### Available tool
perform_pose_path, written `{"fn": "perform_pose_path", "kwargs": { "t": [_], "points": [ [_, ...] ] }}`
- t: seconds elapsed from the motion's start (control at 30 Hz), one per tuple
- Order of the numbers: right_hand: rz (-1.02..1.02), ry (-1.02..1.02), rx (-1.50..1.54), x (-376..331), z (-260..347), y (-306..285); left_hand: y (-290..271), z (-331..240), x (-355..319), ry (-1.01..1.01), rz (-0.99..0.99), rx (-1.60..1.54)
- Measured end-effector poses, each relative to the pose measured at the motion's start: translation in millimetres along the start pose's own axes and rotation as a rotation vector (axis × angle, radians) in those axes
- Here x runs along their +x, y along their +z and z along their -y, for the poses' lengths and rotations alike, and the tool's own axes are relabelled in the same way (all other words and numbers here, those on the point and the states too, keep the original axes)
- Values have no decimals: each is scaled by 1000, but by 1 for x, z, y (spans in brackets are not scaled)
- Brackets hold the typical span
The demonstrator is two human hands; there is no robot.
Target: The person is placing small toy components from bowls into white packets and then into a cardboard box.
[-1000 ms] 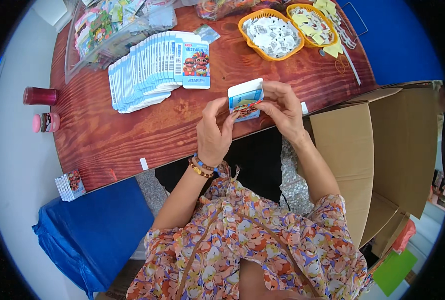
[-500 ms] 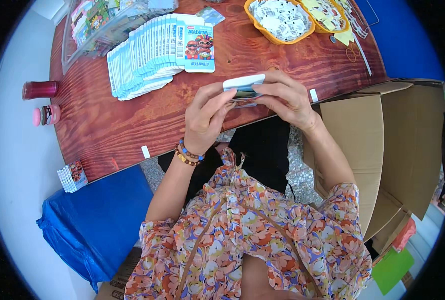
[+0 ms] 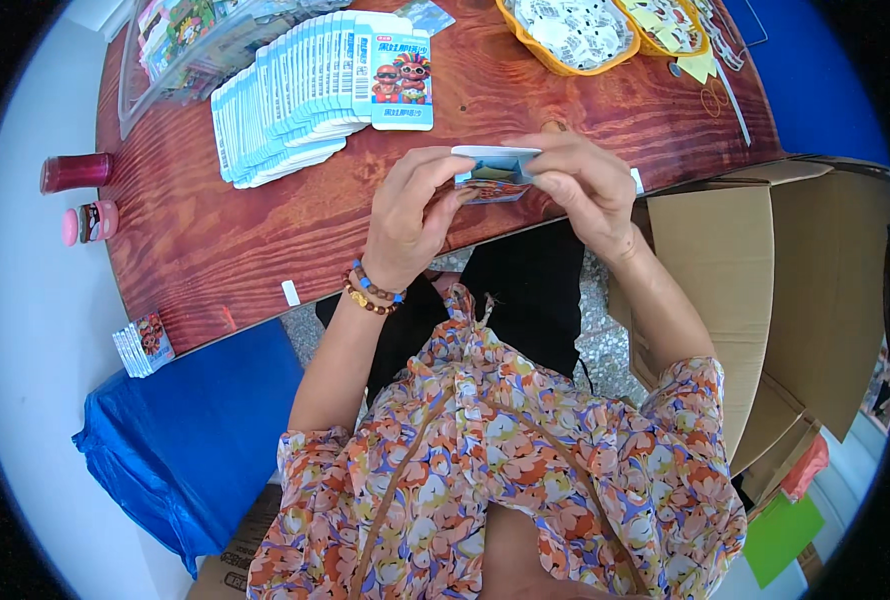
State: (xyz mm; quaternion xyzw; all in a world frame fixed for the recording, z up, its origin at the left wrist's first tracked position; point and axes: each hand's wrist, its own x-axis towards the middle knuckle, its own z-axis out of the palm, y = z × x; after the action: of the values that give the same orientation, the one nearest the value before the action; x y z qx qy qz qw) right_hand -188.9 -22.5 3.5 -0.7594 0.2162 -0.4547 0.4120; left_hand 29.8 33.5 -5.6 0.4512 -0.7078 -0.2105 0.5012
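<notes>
Between my two hands, over the table's near edge, is a small light-blue card box point(image 3: 499, 191) with its end open toward me. Its white flap stands up along the far side, and something yellowish-green shows inside. My left hand point(image 3: 405, 212) grips the box's left edge between thumb and fingers. At the right edge, my right hand point(image 3: 587, 188) pinches the box near the open end, with fingers curled along the flap. Beyond them lies a fanned row of flat, light-blue printed boxes point(image 3: 300, 95), the foremost showing cartoon figures.
A clear plastic bin point(image 3: 145, 100) of colourful packets stands at the far left. Yellow baskets point(image 3: 555, 62) with small white and yellow pieces are at the far right. A dark red jar point(image 3: 77, 174), a pink-lidded jar point(image 3: 95, 222), a small box stack point(image 3: 145, 346) and an open carton point(image 3: 715, 270) flank the table.
The box has tilted so that its open end and contents show more. My right hand's fingers have shifted along the flap, while my left hand keeps its hold.
</notes>
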Motion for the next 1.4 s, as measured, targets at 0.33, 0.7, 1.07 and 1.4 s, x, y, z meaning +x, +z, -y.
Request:
{"fn": "perform_pose_path", "kwargs": {
  "t": [0.33,0.7,1.07,1.4],
  "points": [
    [-139,457,269,19,23,3,5,7,-4,47,-39,23],
    [98,406,-23,31,32,-7,10,17,-11,-35,-76,-47],
    [266,47,-558,35,34,-11,11,9,-5,-110,-90,-93],
    [232,-63,-557,28,16,-11,7,4,14,-46,-64,-16]
  ]
}}
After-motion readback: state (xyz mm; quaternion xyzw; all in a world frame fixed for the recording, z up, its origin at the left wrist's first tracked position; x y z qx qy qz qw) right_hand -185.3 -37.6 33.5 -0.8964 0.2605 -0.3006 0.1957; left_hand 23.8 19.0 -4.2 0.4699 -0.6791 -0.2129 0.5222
